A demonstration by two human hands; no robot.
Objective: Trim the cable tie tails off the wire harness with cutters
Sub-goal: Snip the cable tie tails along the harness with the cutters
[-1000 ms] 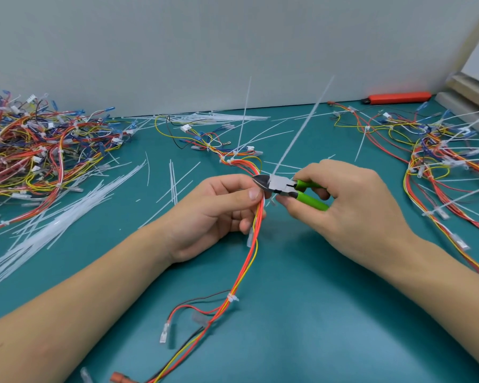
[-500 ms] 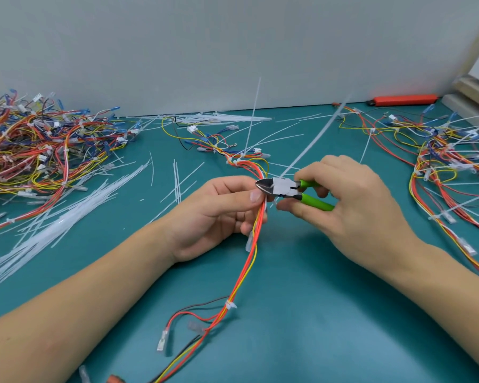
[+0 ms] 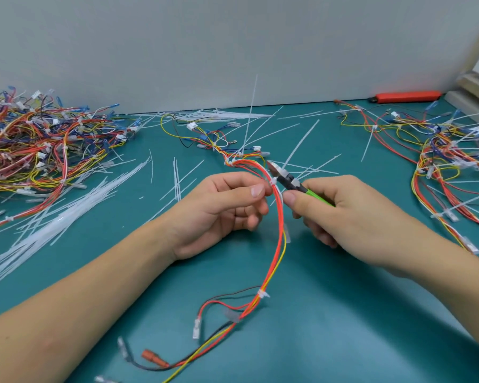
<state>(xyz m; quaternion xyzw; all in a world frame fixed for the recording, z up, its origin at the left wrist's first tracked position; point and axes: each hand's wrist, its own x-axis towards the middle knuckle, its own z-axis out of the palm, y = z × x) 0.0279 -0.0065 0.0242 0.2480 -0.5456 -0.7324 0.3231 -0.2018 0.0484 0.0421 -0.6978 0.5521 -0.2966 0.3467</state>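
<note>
- Basically floppy and light, wire harness [image 3: 279, 225], draped over teal table [image 3: 343, 313]
- left hand [image 3: 219, 214] pinching it just below cable tie [image 3: 273, 181]
- right hand [image 3: 340, 217] wrapped round cutters [image 3: 285, 178], tip right at the tie
- best gripped close beside the tie, else sags

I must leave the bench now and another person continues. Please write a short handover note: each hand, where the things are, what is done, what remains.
Left hand: pinches the wire harness just below a cable tie.
Right hand: holds the green-handled cutters, tip beside that tie.
Done: that tie and the lower tie show no long tail; cut tails lie on the table.
Left: an uncut tail stands up from the far end of the harness; tied harnesses on the right keep long tails. Left pile: too tangled to judge.
</note>
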